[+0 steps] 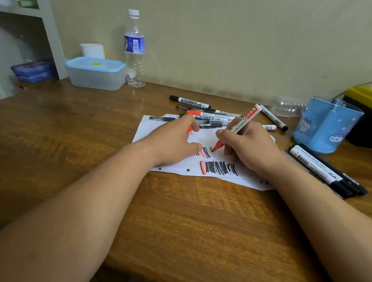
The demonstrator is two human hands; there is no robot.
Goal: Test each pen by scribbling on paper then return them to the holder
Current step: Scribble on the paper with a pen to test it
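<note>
One red marker [241, 122] is in play, gripped low on its barrel by my right hand [250, 149], with its tip touching the paper [205, 136] among black and red scribbles. It looks light, stiff and smooth-sided, so I judge a firm pinch near the tip gives the best control; held higher, it would likely wobble. My left hand [175, 142] rests on the sheet, fingers curled round what appears to be the red cap [189, 129]. A pile of pens [210, 117] lies at the paper's far edge, black markers [323, 167] lie to the right, and the blue holder [325, 125] stands near them.
</note>
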